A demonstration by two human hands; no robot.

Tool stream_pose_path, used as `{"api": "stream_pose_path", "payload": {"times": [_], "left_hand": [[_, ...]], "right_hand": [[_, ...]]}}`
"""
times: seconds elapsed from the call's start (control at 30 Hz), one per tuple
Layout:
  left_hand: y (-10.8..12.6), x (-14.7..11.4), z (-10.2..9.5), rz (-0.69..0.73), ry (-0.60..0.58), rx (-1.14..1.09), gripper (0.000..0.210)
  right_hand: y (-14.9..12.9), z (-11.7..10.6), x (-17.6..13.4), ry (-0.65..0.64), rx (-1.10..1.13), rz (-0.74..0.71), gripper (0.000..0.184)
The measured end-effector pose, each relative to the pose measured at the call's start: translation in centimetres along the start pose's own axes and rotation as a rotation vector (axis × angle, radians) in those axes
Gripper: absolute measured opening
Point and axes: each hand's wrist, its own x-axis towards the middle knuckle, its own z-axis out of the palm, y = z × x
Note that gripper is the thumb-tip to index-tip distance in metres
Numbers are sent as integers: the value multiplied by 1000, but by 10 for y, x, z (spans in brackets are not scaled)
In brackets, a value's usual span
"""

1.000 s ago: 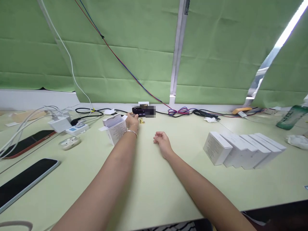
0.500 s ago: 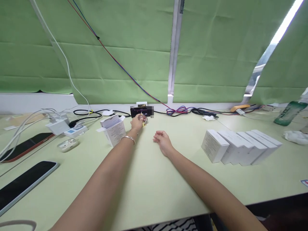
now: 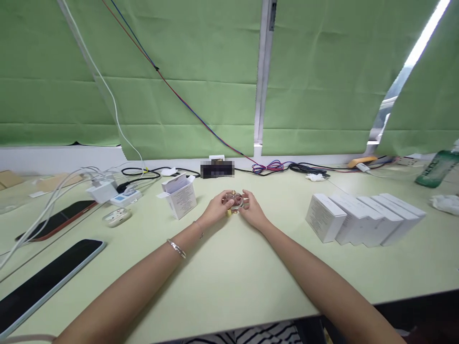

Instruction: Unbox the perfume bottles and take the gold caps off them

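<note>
Both my hands meet over the middle of the table around a small round trinket (image 3: 235, 201). It has a silvery ring, reddish-brown parts and gold-coloured bits; its exact kind is too small to make out. My left hand (image 3: 216, 209) is closed on its left side, thumb on top. Curled fingers of my right hand (image 3: 255, 212) grip its right edge. To the left of my left hand stands an opened white box (image 3: 182, 199), flaps up. Behind the hands, a dark device with a blurred screen (image 3: 217, 169) leans near the wall.
A row of several white boxes (image 3: 326, 219) stands at right. Two phones (image 3: 50, 282), an earbud case (image 3: 116, 217) and a power strip (image 3: 125, 198) with white chargers lie at left. Cables (image 3: 308, 168) run along the wall. A green bottle (image 3: 436, 168) stands far right.
My left hand has brought the trinket from near the dark device back toward me and to the right. My right hand has come up against it. The view has shifted slightly.
</note>
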Motion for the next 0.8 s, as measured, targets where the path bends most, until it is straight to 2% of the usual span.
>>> {"api": "stream_pose_path", "payload": {"times": [0.13,0.23,0.33,0.4,0.47,0.57,0.7,0.8], "left_hand": [[10,-19,-2,-1,-39,-56,35],[12,-27,-1,1,-52,-45,35],[9,-31,3,18,-2,9,38],[7,-32,6,18,60,24,38],[5,-33,9,8,108,18,38],[2,-33,11,12,115,20,38],[0,-34,10,16,86,27,39],[0,-34,10,12,75,23,41]], "right_hand": [[2,1,-4,-90,-57,-40,57],[-2,0,-11,-50,-80,-10,57],[-11,-1,-21,31,-228,-5,67],[-16,0,-28,21,-370,-33,76],[-20,1,-32,-23,-489,-51,77],[-21,3,-30,-59,-559,-56,65],[-16,-5,-21,-137,-460,-69,33],[-10,-16,-15,-186,-383,-103,29]]}}
